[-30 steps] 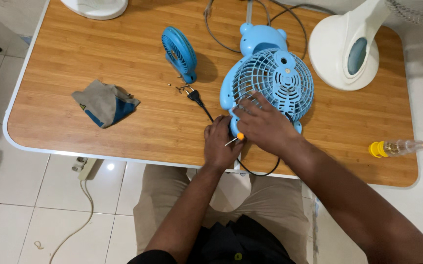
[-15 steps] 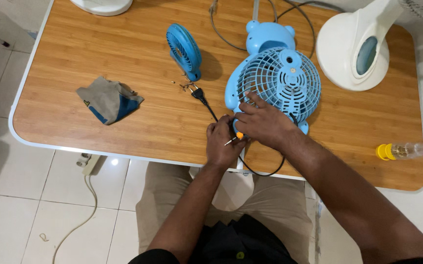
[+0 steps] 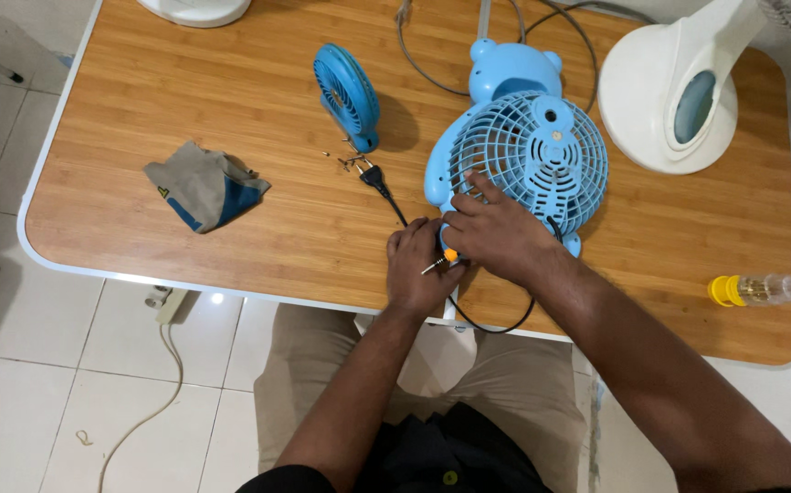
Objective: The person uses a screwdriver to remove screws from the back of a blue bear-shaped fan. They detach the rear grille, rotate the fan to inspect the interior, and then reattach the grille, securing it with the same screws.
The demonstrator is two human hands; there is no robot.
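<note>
Centre frame, on the bench (image 3: 185, 110): right hand (image 3: 496, 236) lying spread over the blue fan's grille (image 3: 531, 164). Left hand (image 3: 421, 267) curling beside it, apparently pinching an orange-handled screwdriver (image 3: 443, 259); grip partly hidden.

Bright, even light falls from overhead, leaving short soft shadows to the right of the small blue fan (image 3: 347, 96) and under the folded cloth (image 3: 204, 187). A small glare spot sits on the floor tile (just below the table edge (image 3: 140, 277)). The focus is sharp, with slight wide-angle bending at the corners.
</note>
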